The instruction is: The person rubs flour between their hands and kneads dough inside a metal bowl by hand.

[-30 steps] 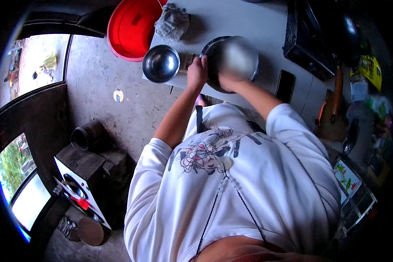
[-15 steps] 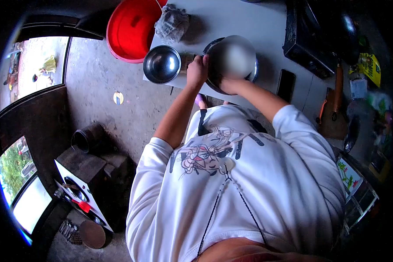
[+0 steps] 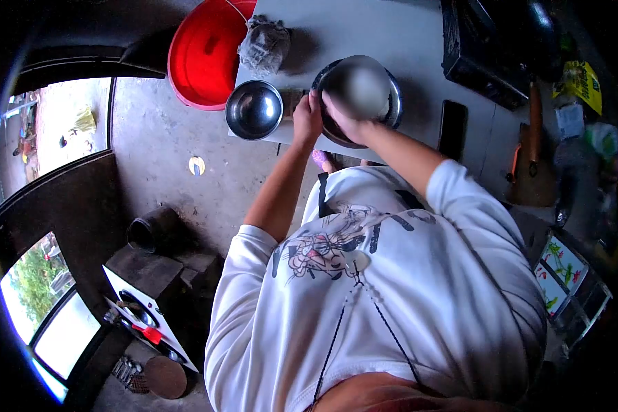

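Note:
A wide metal bowl [image 3: 397, 108] sits near the front edge of the white table, with something whitish inside, mostly behind a blurred patch. My left hand [image 3: 307, 118] grips the bowl's left rim, thumb up along the edge. Reaching over the near side, my right hand [image 3: 348, 125] is inside the bowl at its left part, close to the left hand. Its fingers run into the blur, so their hold is hidden. A smaller shiny steel bowl [image 3: 253, 110] stands just left of my left hand.
A red bucket [image 3: 202, 62] stands left of the table [image 3: 350, 27]. A crumpled grey plastic bag [image 3: 264, 45] lies behind the small bowl. To the right are a dark phone [image 3: 452, 130], a black box [image 3: 477, 62] and a wooden-handled tool [image 3: 534, 127].
My right hand has moved left and away from me inside the bowl, toward my left hand. My left hand keeps its place at the rim. The view has shifted slightly.

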Tool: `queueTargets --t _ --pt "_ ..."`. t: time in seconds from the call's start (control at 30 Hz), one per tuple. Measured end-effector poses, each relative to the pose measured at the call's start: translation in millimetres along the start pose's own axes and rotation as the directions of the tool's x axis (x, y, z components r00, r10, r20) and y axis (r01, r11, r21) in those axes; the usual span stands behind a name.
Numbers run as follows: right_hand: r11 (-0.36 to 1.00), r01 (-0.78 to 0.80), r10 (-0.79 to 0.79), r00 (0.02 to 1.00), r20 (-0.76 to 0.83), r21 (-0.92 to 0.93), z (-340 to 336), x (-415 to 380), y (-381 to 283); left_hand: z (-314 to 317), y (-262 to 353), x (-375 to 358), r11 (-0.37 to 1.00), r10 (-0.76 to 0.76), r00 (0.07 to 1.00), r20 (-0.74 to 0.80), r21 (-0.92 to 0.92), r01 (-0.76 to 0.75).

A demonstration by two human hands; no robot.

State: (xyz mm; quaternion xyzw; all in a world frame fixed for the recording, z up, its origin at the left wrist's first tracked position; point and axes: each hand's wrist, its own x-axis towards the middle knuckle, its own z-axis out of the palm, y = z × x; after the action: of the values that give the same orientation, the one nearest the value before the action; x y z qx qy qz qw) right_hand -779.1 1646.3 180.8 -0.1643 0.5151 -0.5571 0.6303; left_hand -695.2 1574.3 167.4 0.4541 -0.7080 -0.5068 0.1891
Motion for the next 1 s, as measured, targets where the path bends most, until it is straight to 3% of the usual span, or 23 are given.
queueTargets --t 0.03,0.07,0.1,0.17,0.2,0.27,0.33,0.4,0.43,0.47,0.5,0.53,0.57,0.6,0.7,0.77,0.8,0.87,0.9,0.97,1.0 --pt "0.966 -0.069 0.088 0.994 -0.069 0.248 4 10 -5 3 -8 0 0.998 -0.004 1.0 0.002 -0.068 0.004" --pt "0.939 -0.002 0.115 0.945 -0.306 0.344 18 9 -23 3 -6 -2 0.991 -0.006 1.0 0.006 -0.135 0.007" --pt "0.963 0.059 0.023 0.955 -0.297 0.263 8 23 -3 1 0 -4 0.992 -0.002 1.0 0.011 -0.128 0.004" --pt "0.986 0.163 -0.151 0.963 -0.222 0.036 -14 44 43 -1 11 -8 0.999 0.002 0.999 -0.048 -0.041 -0.004" --pt "0.996 0.041 -0.051 0.992 -0.119 -0.082 -8 13 21 -2 13 -9 0.999 0.005 0.999 -0.044 -0.038 -0.006" --pt "0.991 -0.075 0.099 0.966 0.237 -0.11 -1 -33 -21 -7 17 -11 1.0 -0.028 0.998 -0.052 -0.009 0.028" --pt "0.982 -0.053 0.085 0.982 0.171 -0.183 2 -37 -26 -7 21 -14 1.0 0.001 0.999 -0.052 0.025 0.0" --pt "0.995 -0.054 0.05 0.998 0.05 0.083 0 -12 -10 -4 12 -13 0.999 -0.039 0.999 -0.006 -0.033 0.039" --pt "0.945 -0.061 0.061 0.998 0.01 0.321 -13 21 26 -6 16 -15 0.999 -0.038 0.999 -0.014 0.011 0.038" --pt "0.944 -0.056 0.056 0.998 0.009 0.324 -11 19 25 -6 13 -14 0.999 -0.034 0.999 -0.011 0.014 0.034" --pt "0.997 0.058 -0.056 0.997 -0.052 0.043 -4 8 18 -6 7 -14 0.999 -0.039 0.999 -0.014 0.032 0.039" --pt "0.955 0.157 -0.182 0.98 -0.082 -0.251 1 -5 9 -4 2 -13 0.998 -0.039 0.999 -0.015 0.047 0.04" --pt "0.931 0.037 -0.071 0.994 -0.083 -0.362 16 -29 -23 -3 0 -12 0.994 -0.107 0.994 0.004 0.02 0.107" --pt "0.843 0.158 -0.101 0.985 0.138 -0.513 12 -39 -31 -6 3 -12 0.994 -0.105 0.994 0.009 0.022 0.105" --pt "0.79 0.082 0.023 0.986 0.163 -0.607 2 -43 -13 -9 9 -12 1.0 -0.004 1.0 -0.008 -0.024 0.004" --pt "0.987 -0.024 0.03 0.999 0.034 -0.157 8 -34 -11 -9 16 -19 1.0 -0.012 1.0 -0.01 -0.018 0.012" --pt "0.999 -0.029 0.027 0.997 -0.066 -0.03 -7 6 27 -10 20 -24 1.0 -0.019 1.0 -0.01 -0.008 0.019" --pt "0.98 0.087 -0.121 0.975 -0.188 -0.18 -5 19 36 -9 16 -26 0.999 -0.036 0.999 -0.026 -0.01 0.036" --pt "0.981 0.084 -0.117 0.975 -0.188 -0.175 -6 22 46 -7 12 -27 0.997 -0.041 0.998 -0.037 -0.06 0.039" --pt "0.998 -0.019 0.019 1.0 -0.006 -0.054 -4 23 49 -7 6 -24 0.994 -0.04 0.998 -0.051 -0.107 0.034" --pt "0.998 -0.016 0.016 1.0 -0.005 -0.054 0 20 45 -6 4 -22 0.994 -0.036 0.998 -0.052 -0.107 0.03"
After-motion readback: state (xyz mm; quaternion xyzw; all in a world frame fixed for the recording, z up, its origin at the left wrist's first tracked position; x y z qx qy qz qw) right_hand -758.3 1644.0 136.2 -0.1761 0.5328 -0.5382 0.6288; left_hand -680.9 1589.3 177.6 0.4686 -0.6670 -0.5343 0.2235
